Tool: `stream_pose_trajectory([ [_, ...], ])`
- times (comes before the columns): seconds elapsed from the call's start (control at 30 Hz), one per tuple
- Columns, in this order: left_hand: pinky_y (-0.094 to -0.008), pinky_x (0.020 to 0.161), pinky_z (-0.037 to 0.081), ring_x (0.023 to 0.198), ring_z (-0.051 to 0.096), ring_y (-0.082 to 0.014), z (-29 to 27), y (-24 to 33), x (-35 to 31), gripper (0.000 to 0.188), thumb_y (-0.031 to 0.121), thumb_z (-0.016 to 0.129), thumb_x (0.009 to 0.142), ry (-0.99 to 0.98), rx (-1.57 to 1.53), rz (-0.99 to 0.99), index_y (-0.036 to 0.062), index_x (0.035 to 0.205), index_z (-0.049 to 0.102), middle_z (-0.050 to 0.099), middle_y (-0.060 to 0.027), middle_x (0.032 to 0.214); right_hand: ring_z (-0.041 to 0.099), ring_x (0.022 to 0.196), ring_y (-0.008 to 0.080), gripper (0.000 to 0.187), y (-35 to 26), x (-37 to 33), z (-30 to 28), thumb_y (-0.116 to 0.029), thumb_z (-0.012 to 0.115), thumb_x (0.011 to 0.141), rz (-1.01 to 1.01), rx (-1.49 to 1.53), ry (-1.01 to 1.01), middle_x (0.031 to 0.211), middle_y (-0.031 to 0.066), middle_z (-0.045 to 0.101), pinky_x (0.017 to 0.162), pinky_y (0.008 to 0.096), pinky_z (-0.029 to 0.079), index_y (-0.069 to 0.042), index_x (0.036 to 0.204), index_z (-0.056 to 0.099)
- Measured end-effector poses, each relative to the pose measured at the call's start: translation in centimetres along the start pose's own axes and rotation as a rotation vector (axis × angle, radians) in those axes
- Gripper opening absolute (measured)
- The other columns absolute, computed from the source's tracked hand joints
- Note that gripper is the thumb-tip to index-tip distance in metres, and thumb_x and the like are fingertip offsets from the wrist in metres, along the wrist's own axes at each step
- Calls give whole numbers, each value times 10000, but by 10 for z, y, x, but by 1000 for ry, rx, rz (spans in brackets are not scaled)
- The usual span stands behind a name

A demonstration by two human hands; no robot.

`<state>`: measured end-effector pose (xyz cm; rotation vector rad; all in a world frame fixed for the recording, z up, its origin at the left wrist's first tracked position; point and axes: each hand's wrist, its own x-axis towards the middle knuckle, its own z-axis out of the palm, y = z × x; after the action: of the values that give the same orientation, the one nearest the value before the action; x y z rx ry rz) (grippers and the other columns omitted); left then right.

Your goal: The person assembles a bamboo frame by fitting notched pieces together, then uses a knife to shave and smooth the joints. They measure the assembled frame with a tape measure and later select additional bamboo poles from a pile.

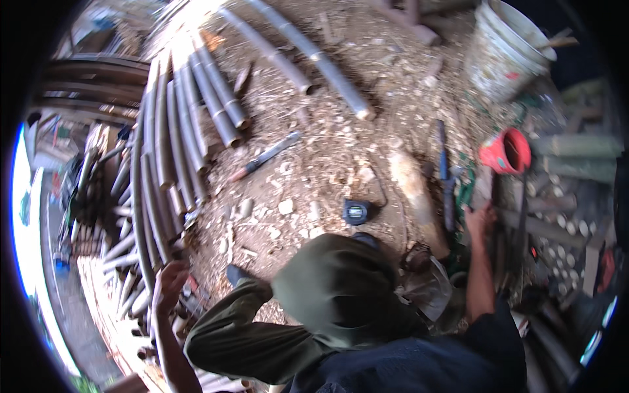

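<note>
My left hand (pixel 171 281), at the lower left, has its fingers curled at a long thin bamboo pole (pixel 138 183), which runs along the left edge of a bundle of poles. My right hand (pixel 481 219) reaches down at the right, its fingers bent at the lower end of a flat wooden piece (pixel 483 186); its grip is partly hidden. A red bucket (pixel 505 151) lies just beyond that hand. Left of it is a long dark tool with a blue part (pixel 444 164). My legs in olive cloth (pixel 334 281) are bent between my arms. A black tape measure (pixel 357 211) lies past my knee.
More bamboo poles (pixel 327 65) lie at the top. A knife-like tool (pixel 265 157) rests among wood chips on the dirt floor. A dirty white bucket (pixel 501 59) stands at the far right. A pale log (pixel 419 196) and a clear plastic bag (pixel 429 291) are nearer.
</note>
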<state>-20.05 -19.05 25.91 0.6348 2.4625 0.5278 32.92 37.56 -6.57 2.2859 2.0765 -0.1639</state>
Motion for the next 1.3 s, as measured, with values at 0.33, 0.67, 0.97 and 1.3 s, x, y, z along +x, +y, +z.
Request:
stream_pose_trajectory([
  [0.33, -346, 863, 526, 962, 686, -236, 18, 65, -34, 362, 223, 711, 866, 157, -28, 123, -1, 1141, 641, 698, -136, 1036, 416, 1304, 442, 845, 20, 11, -13, -406, 754, 798, -608, 219, 43, 1371, 329, 448, 1109, 469, 321, 74, 1395, 398],
  [0.67, -325, 918, 510, 1031, 671, -213, 2, 14, -41, 382, 205, 679, 912, 212, -288, -43, -10, 1214, 588, 702, -134, 1067, 570, 1014, 341, 865, -340, -346, 6, -543, 591, 876, -1997, 160, -729, 1181, 269, 536, 862, 512, 513, 11, 1462, 278],
  [0.97, -342, 900, 512, 999, 672, -216, 9, -9, -36, 442, 267, 699, 900, -9, -300, -206, -19, 1216, 581, 706, -140, 1041, 531, 1070, 297, 919, -340, -343, 82, -441, 746, 754, -1898, 51, -345, 1185, 199, 532, 896, 431, 456, 39, 1423, 339],
  [1.3, -352, 947, 500, 1044, 653, -206, -9, 1, -45, 479, 233, 704, 897, -72, -454, -208, 3, 1286, 545, 681, -132, 1108, 516, 1138, 341, 848, -420, -89, 6, -463, 716, 800, -913, 255, -54, 1264, 220, 499, 942, 490, 434, 16, 1413, 378],
])
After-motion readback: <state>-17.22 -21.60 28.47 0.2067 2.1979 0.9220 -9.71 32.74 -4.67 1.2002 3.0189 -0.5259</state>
